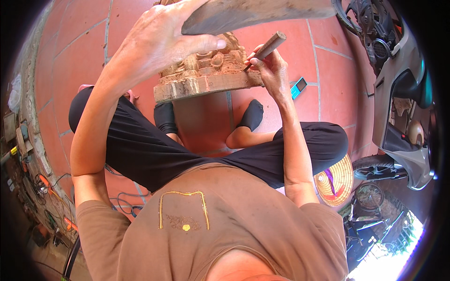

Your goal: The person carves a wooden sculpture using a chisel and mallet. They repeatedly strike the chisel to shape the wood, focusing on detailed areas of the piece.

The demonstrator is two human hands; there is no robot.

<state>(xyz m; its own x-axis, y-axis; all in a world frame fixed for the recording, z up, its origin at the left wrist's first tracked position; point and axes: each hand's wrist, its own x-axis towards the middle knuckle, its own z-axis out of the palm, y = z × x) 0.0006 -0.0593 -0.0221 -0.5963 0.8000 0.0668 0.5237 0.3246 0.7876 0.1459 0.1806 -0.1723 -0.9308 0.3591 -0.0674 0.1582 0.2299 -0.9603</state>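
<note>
Raised on the left side, my left hand (152,40) grips one end of a long, worn wooden mallet (253,15), its thumb stretched along below. The mallet reaches rightward above the carving, and its far end sits higher than the chisel. My right hand (274,72) pinches a chisel (271,46) with a dark, round handle, tilted so that its thin blade points down and left at the carving. The carved wooden piece (204,84) has rounded relief shapes and a thick flat base edge. Reddish wood dust lies on it. My left forearm and the mallet hide part of its top.
A blue mobile phone (298,87) lies on the red tiles right of the carving. My socked feet (251,116) are close to its near edge. A woven hat (335,181) and a parked motorbike (403,107) are at right. Tools and cables (44,182) clutter the left side.
</note>
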